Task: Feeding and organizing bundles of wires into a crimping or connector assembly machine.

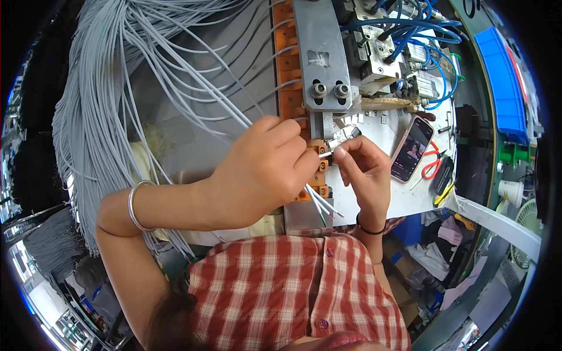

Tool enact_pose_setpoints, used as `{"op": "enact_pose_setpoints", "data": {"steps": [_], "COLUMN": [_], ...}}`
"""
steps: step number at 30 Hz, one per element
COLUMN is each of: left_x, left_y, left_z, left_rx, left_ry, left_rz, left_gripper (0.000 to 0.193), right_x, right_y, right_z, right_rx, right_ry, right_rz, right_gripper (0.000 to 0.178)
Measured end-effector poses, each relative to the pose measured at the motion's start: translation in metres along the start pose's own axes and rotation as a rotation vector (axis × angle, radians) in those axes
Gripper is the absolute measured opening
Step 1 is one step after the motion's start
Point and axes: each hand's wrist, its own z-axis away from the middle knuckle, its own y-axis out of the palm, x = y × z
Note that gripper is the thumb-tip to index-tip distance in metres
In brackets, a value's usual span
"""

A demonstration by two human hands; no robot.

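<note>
My left hand is closed around a few grey cables. Their stripped ends stick out below the fist, showing thin coloured tips. One cable end points right from the left fingertips toward a small metal connector piece. My right hand pinches at that piece with thumb and forefinger; the fingers partly hide it. Both hands are over the near end of an orange fixture block. More small metal connector parts lie just beyond the right fingertips.
A large bundle of grey cables hangs at the left. Several cables run into the orange strip under a bolted steel plate. Blue air hoses feed a machine behind. At right lie a phone, red-handled pliers and a blue bin.
</note>
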Motion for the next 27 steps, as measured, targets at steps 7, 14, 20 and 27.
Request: {"op": "enact_pose_setpoints", "data": {"steps": [7, 14, 20, 27], "left_x": [0.001, 0.001, -0.001, -0.002], "left_y": [0.002, 0.000, -0.004, -0.007], "left_z": [0.003, -0.002, 0.001, 0.001], "left_rx": [0.077, -0.023, 0.049, 0.029], "left_ry": [-0.057, -0.032, -0.065, -0.089], "left_rz": [0.009, -0.078, -0.006, 0.043], "left_gripper": [0.015, 0.017, 0.019, 0.013], "right_x": [-0.002, -0.001, 0.002, 0.004], "right_y": [-0.018, -0.013, -0.004, 0.002], "right_z": [-0.009, -0.002, 0.006, 0.010], "right_rx": [0.208, 0.072, 0.004, -0.070], "right_ry": [0.233, 0.219, -0.171, -0.129], "right_rz": [-0.140, -0.037, -0.031, -0.091], "right_gripper": [0.010, 0.009, 0.012, 0.005]}}
